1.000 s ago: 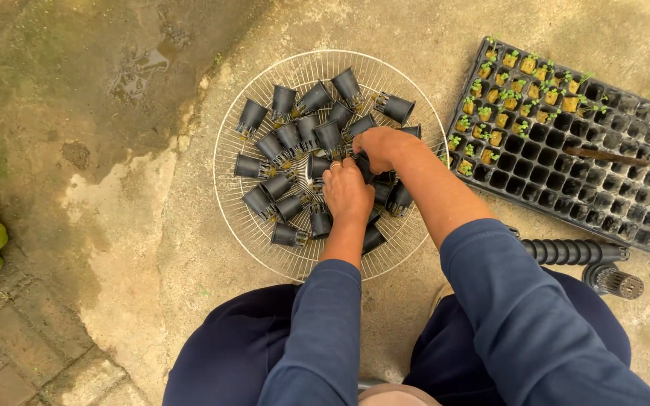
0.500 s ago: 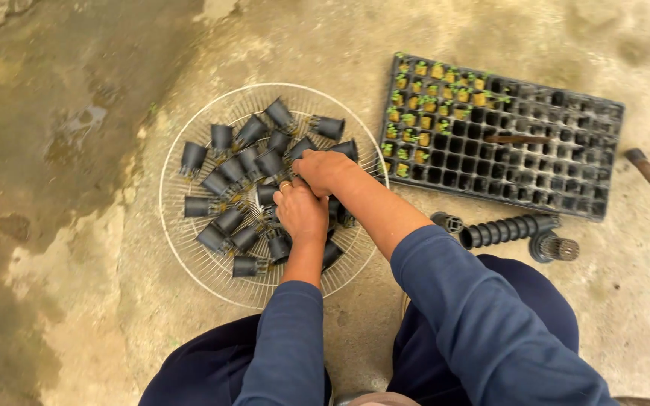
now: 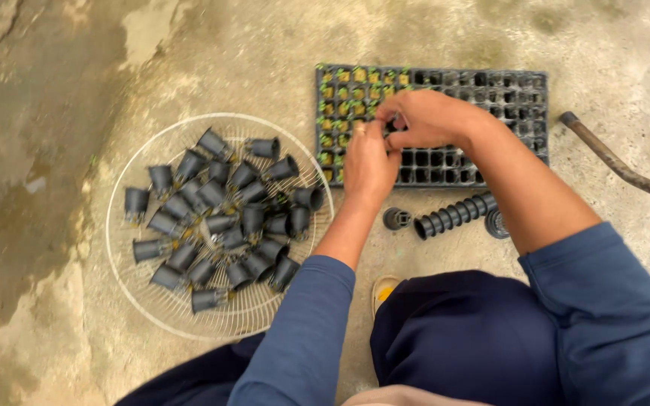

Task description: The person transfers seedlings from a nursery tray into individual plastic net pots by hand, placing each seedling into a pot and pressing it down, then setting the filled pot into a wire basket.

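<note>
- Over the black seedling tray (image 3: pixel 490 94) on the concrete floor (image 3: pixel 212 53), both hands meet at its left-middle cells – left hand (image 3: pixel 369 162) and right hand (image 3: pixel 430 116) with fingertips drawn together, prob. pinching a small seedling plug, but it's blurred and hidden by the fingers, can't tell for sure
- Handling, my guess: plug is v. light, soft and crumbly, sprout fragile – take it low, by the sides of the plug, not the green top
- Tray itself looks thin plastic, light, likely flexes if lifted by one edge – better gripped on two opp. sides
- Looks: grid of small square cells; left columns hold yellowish plugs with tiny green shoots, right part is bare cells
- To the left, well apart from the hands, a round white wire basket (image 3: pixel 126 180) heaped w/ small black pots (image 3: pixel 220 210) lying on their sides
- Just below the tray, a nested stack of pots (image 3: pixel 453 216) lies on its side; a rusty pipe (image 3: pixel 618 162) at far right
</note>
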